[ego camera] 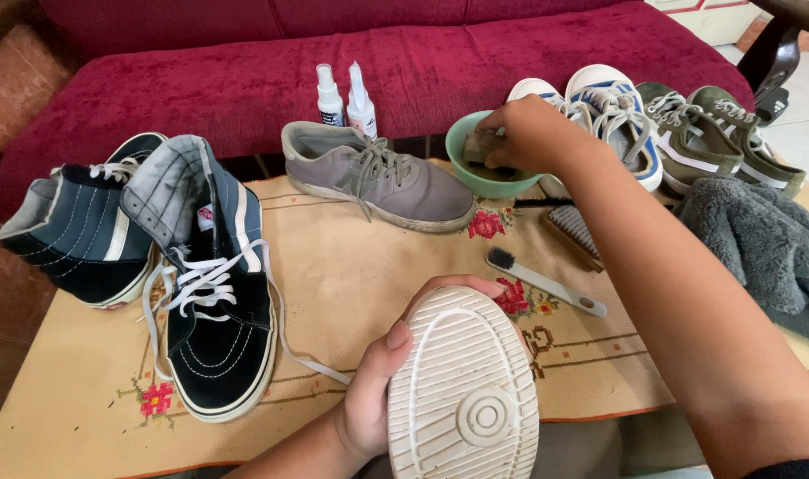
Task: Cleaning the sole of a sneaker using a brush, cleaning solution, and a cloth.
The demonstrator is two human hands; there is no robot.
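My left hand (379,386) grips a shoe turned sole up, its white ribbed sole (464,388) facing me at the bottom centre. My right hand (533,133) reaches across to a green bowl (475,177) at the back of the table and holds a small sponge-like block (481,145) at the bowl's rim. A matching grey sneaker (378,177) stands just left of the bowl.
A pair of dark high-top shoes (209,293) with white laces sits at the left on the embroidered beige cloth (351,275). A toothbrush (546,282) and a wooden brush (573,232) lie mid-right. Two spray bottles (347,98), more sneakers (662,124), a grey towel (768,248), red sofa behind.
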